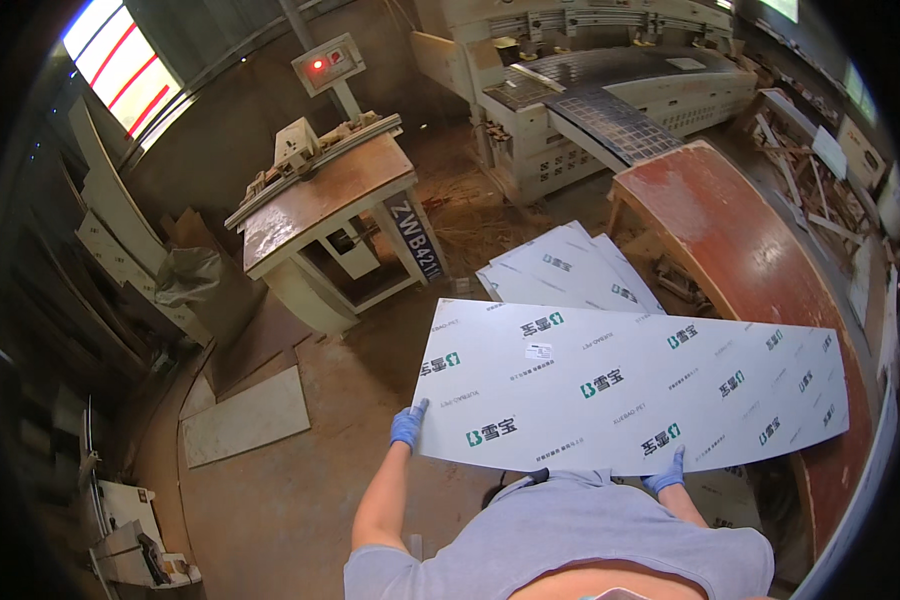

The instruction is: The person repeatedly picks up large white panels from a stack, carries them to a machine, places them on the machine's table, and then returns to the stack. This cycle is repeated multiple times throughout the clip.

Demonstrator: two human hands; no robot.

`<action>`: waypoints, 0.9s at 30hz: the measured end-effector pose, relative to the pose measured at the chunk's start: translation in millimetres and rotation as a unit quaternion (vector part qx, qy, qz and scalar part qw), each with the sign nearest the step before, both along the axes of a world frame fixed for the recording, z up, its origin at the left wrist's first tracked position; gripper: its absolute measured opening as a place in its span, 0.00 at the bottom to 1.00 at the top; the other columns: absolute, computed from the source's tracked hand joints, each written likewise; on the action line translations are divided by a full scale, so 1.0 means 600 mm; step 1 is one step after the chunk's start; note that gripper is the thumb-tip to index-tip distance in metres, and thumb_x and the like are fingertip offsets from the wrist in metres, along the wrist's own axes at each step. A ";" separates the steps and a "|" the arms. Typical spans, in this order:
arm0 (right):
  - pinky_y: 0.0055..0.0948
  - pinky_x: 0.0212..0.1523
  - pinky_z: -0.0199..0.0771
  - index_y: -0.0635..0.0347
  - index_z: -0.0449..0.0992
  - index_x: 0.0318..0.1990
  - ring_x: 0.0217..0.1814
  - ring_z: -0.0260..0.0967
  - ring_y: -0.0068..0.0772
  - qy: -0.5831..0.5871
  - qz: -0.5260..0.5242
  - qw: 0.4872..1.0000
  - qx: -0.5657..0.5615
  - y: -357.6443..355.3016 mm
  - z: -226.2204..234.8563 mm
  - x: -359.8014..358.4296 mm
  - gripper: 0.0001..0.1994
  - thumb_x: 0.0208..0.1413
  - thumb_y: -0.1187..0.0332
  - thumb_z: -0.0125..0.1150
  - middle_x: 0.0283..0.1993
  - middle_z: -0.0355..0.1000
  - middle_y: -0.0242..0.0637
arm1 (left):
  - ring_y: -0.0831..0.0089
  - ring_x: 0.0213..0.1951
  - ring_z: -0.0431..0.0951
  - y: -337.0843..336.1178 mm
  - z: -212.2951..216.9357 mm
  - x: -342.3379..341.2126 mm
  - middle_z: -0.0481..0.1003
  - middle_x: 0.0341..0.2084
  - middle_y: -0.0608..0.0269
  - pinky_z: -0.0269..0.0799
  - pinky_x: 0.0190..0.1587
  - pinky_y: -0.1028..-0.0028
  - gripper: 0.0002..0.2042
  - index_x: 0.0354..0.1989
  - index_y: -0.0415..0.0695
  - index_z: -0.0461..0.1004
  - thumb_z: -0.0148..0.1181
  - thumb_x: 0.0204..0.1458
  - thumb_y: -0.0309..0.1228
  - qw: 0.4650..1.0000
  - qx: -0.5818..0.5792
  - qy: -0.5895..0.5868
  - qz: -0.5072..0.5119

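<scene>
At ten o'clock I see a bright window crossed by red bars. Toward nine, a crumpled plastic bag sits beside boards leaning at the wall, and at eight a pale board lies flat on the brown floor. Between ten and eleven stands a machine table with a worn brown top; at eleven, just behind it, a control box on a post shows a lit red light.

Between six and seven I have the left hand, blue-gloved, closed on the left edge of a large white panel, its thumb on the upper face; the fingers beneath are hidden. The panel, printed in green and black with a small label, spreads broadly around four o'clock. Beyond it, toward two, lie more white panels, partly covered by it. At one stands a long pale machine with a dark bed.

Just past four I have the right hand, also blue-gloved, gripping the near edge, thumb on top. Toward three curves a red-topped table; I cannot tell whether the held panel touches it.
</scene>
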State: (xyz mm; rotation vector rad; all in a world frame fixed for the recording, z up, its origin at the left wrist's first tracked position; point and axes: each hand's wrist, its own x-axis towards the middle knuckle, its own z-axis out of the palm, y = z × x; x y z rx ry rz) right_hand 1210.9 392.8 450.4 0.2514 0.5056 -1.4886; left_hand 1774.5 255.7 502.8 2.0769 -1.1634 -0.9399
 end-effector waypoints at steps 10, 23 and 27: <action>0.54 0.64 0.46 0.47 0.52 0.65 0.68 0.47 0.49 -0.016 0.032 0.998 -0.048 -0.031 -0.101 -0.071 0.38 0.54 0.33 0.24 0.68 0.50 0.37 | 0.69 0.23 0.70 0.110 -0.072 -0.030 0.74 0.20 0.53 0.66 0.31 0.66 0.29 0.29 0.34 0.76 0.53 0.50 0.56 0.991 -0.071 -0.093 0.072; 0.53 0.64 0.47 0.47 0.58 0.63 0.65 0.51 0.50 -0.048 0.059 0.994 -0.075 -0.061 -0.143 -0.131 0.39 0.51 0.31 0.34 0.65 0.56 0.38 | 0.66 0.25 0.69 0.122 -0.142 -0.091 0.75 0.23 0.53 0.68 0.34 0.69 0.30 0.30 0.31 0.76 0.49 0.54 0.54 0.974 -0.151 0.011 0.166; 0.53 0.63 0.48 0.48 0.60 0.62 0.64 0.53 0.49 0.007 0.065 0.996 -0.066 -0.088 -0.166 -0.160 0.38 0.52 0.32 0.35 0.64 0.58 0.36 | 0.65 0.25 0.70 0.114 -0.166 -0.140 0.76 0.24 0.51 0.67 0.33 0.68 0.30 0.31 0.31 0.75 0.49 0.54 0.54 0.964 -0.194 -0.010 0.180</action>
